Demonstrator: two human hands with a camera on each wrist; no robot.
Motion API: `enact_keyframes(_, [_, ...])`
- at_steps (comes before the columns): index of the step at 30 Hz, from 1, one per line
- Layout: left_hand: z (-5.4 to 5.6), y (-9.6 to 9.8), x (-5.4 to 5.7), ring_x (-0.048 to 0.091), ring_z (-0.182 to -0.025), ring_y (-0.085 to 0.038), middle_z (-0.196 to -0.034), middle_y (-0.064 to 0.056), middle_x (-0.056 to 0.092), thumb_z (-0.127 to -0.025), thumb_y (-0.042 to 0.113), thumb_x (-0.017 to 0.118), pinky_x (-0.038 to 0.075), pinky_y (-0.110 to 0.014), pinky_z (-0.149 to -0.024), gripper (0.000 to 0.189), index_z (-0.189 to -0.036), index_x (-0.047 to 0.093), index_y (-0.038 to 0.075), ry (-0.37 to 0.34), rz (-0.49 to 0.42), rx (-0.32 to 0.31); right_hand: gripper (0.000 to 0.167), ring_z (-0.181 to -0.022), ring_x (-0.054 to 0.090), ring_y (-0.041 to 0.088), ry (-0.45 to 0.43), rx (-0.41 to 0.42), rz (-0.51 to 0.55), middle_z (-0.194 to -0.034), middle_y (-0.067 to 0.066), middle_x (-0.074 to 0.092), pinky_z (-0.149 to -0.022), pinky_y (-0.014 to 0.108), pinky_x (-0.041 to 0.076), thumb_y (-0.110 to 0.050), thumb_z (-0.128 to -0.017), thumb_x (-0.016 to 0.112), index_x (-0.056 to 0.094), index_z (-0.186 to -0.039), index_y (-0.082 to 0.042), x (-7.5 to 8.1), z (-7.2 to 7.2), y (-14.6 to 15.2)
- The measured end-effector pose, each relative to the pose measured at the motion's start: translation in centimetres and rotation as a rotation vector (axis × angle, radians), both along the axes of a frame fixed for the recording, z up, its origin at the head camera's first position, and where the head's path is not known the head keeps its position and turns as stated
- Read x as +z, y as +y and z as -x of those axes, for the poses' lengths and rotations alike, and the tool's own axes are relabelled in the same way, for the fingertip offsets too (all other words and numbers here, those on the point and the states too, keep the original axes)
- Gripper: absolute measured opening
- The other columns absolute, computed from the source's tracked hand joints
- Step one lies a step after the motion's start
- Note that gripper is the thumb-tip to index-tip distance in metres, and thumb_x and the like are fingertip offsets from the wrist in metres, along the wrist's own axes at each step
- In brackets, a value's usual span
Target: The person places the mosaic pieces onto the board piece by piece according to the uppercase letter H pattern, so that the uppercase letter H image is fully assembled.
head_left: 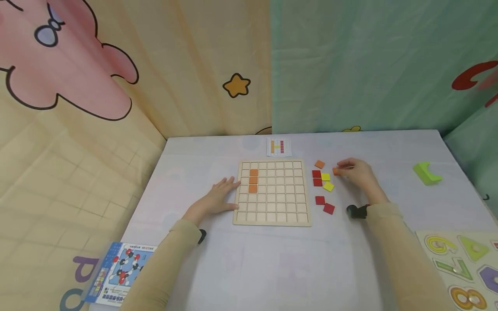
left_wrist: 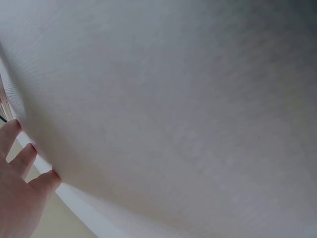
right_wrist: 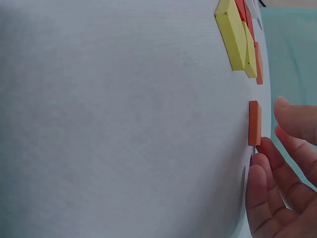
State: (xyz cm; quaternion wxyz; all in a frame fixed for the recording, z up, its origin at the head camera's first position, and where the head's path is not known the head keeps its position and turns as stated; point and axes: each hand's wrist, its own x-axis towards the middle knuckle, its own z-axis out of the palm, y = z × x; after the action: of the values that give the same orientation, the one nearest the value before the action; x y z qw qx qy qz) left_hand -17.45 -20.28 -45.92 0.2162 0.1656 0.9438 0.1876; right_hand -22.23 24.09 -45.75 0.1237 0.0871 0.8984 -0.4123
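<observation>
A square wooden grid board (head_left: 272, 225) lies on the table, with several orange tiles (head_left: 253, 180) stacked in one column of its cells. My left hand (head_left: 217, 198) rests at the board's left edge, fingers spread and thumb apart. To the right of the board my right hand (head_left: 358, 172) reaches an orange tile (right_wrist: 254, 123) lying on the table. Its fingertips are right at the tile's near end, while the thumb stands off from it. Beside it lie yellow tiles (head_left: 328, 186), several red tiles (head_left: 320, 200) and another orange tile (head_left: 320, 164).
A small pattern card (head_left: 279, 147) lies behind the board. Farther right sits a green curved block (head_left: 426, 173). A number and shape puzzle board (head_left: 443, 276) occupies the front right corner, and a blue and white box (head_left: 123, 272) the front left. Printed curtains (head_left: 218, 52) hang behind the table.
</observation>
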Motion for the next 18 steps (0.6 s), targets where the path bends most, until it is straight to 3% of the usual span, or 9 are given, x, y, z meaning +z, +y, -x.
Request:
enact_keyframes(8, [0.10, -0.08, -0.05, 0.002, -0.153, -0.039, -0.166, -0.014, 0.009, -0.089, 0.038, 0.072, 0.006, -0.063, -0.121, 0.085, -0.157, 0.026, 0.016, 0.000, -0.001, -0.007, 0.040, -0.112, 0.048, 0.040, 0.034, 0.047, -0.096, -0.125, 0.026, 0.054, -0.103, 0.054, 0.046, -0.021, -0.097, 0.062, 0.055, -0.128, 0.004, -0.15, 0.02, -0.49])
enact_keyframes(18, [0.12, -0.03, -0.25, 0.002, -0.153, -0.038, -0.166, -0.013, 0.009, -0.089, 0.040, 0.071, 0.006, -0.062, -0.121, 0.085, -0.157, 0.026, 0.017, -0.002, 0.008, -0.002, 0.041, -0.106, 0.048, 0.038, -0.066, 0.021, -0.110, -0.118, 0.024, 0.053, -0.097, 0.050, 0.049, -0.022, -0.096, 0.063, 0.053, -0.125, 0.005, 0.08, -0.13, -0.20])
